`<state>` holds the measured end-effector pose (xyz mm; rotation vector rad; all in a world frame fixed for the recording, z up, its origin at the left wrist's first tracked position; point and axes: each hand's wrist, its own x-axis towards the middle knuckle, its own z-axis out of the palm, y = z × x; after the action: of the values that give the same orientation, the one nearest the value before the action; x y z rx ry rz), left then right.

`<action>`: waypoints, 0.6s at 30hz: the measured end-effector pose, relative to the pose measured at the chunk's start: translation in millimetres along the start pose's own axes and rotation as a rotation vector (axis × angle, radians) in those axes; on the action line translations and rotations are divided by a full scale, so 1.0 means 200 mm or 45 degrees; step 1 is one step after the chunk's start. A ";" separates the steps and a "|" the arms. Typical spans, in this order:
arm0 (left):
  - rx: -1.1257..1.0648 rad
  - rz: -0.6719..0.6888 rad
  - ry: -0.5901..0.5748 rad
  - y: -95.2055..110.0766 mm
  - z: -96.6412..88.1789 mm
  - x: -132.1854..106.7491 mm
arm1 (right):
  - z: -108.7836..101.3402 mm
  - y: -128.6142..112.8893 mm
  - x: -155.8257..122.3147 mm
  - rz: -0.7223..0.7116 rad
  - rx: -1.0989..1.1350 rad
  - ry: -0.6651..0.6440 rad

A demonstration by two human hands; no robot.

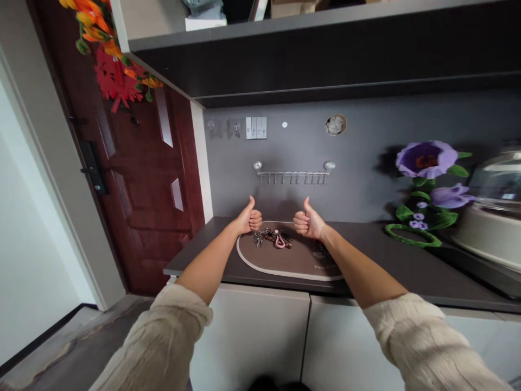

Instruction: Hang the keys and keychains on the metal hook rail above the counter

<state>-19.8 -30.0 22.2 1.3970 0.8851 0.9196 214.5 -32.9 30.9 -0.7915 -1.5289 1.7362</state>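
Note:
My left hand point(248, 218) is raised over the left part of the counter, its fingers curled into a fist with the thumb pointing up. My right hand point(310, 220) mirrors it on the other side, thumb up and fingers closed. Nothing shows in either hand. Between and below them, a brown oval mat point(280, 263) with a pale rim lies on the counter. Several keys point(259, 238) are bunched on it, along with a pink loop-shaped key fob point(279, 240). My right forearm hides part of the mat's right side.
A rail with several small hooks point(293, 174) is fixed to the grey wall behind my hands. Purple felt flowers point(427, 160) and a cream appliance with a clear lid point(490, 231) stand at right. Overhead runs a dark shelf point(325, 60). A red-brown door point(142, 179) is at left.

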 end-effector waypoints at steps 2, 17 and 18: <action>0.056 0.031 0.038 0.02 -0.01 0.00 | 0.02 -0.03 0.02 -0.026 -0.022 0.005; 0.608 0.359 0.412 -0.16 -0.14 0.04 | 0.23 0.15 0.36 -0.179 -0.632 0.383; 0.631 0.326 0.366 -0.16 -0.16 0.04 | 0.23 0.17 0.38 -0.187 -0.679 0.372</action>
<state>-45.0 -9.7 -10.4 1.8628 1.2279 1.1666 130.1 0.0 2.1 -1.1055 -1.8081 1.0552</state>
